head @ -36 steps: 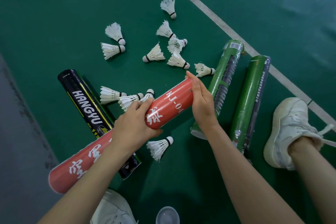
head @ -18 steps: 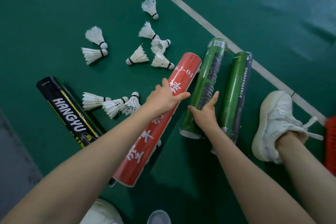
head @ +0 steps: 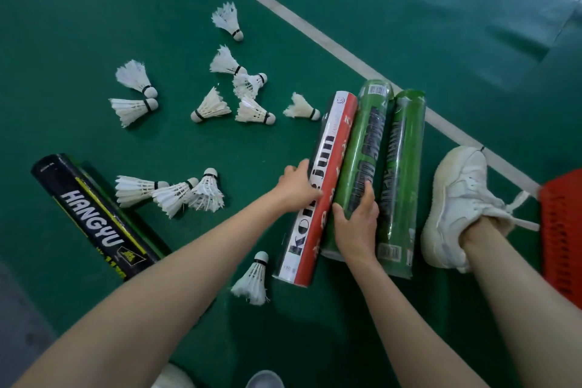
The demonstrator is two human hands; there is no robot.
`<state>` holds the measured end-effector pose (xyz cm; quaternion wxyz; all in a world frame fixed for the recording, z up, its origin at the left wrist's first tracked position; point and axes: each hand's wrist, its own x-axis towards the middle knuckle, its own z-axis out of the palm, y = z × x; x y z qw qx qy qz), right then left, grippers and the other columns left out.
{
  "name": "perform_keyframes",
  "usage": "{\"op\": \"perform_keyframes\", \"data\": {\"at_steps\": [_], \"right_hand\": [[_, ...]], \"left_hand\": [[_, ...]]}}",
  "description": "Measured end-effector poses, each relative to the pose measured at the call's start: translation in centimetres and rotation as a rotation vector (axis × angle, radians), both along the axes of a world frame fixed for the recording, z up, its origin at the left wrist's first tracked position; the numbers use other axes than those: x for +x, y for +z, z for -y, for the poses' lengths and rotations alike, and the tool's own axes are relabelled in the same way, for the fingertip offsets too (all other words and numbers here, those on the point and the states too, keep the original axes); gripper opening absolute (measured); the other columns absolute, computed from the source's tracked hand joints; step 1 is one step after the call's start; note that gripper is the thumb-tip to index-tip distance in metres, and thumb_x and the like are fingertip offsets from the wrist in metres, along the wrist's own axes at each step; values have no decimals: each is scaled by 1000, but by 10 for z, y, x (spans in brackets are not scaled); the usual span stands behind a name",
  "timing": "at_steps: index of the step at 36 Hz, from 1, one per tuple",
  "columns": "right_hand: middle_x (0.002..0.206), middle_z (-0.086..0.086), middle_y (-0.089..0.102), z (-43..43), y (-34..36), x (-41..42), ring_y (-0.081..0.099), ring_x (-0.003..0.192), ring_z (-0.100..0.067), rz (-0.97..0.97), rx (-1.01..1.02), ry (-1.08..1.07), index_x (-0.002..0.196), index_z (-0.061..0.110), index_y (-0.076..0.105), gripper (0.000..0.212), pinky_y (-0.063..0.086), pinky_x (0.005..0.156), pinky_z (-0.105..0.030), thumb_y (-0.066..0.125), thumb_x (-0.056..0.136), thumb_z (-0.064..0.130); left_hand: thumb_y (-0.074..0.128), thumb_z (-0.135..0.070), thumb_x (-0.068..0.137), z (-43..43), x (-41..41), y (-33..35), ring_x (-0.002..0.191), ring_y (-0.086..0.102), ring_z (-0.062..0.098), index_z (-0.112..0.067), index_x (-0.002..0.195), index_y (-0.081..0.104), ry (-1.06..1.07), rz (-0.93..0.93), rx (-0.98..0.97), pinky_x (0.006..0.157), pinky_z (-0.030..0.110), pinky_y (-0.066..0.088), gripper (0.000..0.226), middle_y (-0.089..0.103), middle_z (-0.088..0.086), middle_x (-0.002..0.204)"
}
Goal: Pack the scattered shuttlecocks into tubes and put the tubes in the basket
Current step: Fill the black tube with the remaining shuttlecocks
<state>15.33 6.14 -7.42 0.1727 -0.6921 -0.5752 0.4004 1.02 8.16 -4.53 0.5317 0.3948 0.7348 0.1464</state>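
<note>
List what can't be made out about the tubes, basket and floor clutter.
Head view only.
- red basket: cut off by the right edge; contents unseen.
- red-and-white tube and green tube: opaque walls hide how full they are.
- black tube: near end hidden under the left forearm.
- clear round thing: cut off by the bottom edge; lid or cup, cannot tell.

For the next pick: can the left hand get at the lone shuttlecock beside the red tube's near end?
Probably yes: the shuttlecock lies uncovered on bare floor near the left hand, which first must release the red tube.
</note>
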Motion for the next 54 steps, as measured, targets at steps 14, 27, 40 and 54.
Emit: {"op": "perform_keyframes", "data": {"at_steps": [14,27,40,54], "right_hand": [[143,-15,36,5,15,-17,22,141,-31,196,319,266,114,8,59,23,21,117,-48,57,91,12],[126,-9,49,86,32,-83,46,116,-26,558,11,1237,132,11,40,65,41,95,-38,52,89,59],[138,-17,33,111,15,-112,52,90,-28,618,-17,1048,147,11,13,69,39,64,-33,49,89,0],[118,-6,58,77,19,-137,56,105,-19,-125,-78,413,123,10,50,33,44,90,-28,60,92,16]], "left_hand": [[60,-22,93,68,-22,18,104,58,10,-20,127,58,106,-145,213,87,22,42,35,63,-5,117],[69,-32,83,216,-112,21,135,18,32,-18,141,36,400,-770,10,111,46,20,68,26,14,144],[79,-43,68,241,-133,-14,93,65,23,-13,118,48,1107,110,-101,77,41,56,65,65,7,111],[68,-39,83,188,-163,62,78,66,21,-17,98,62,1206,489,132,53,28,55,28,67,3,91]]}}
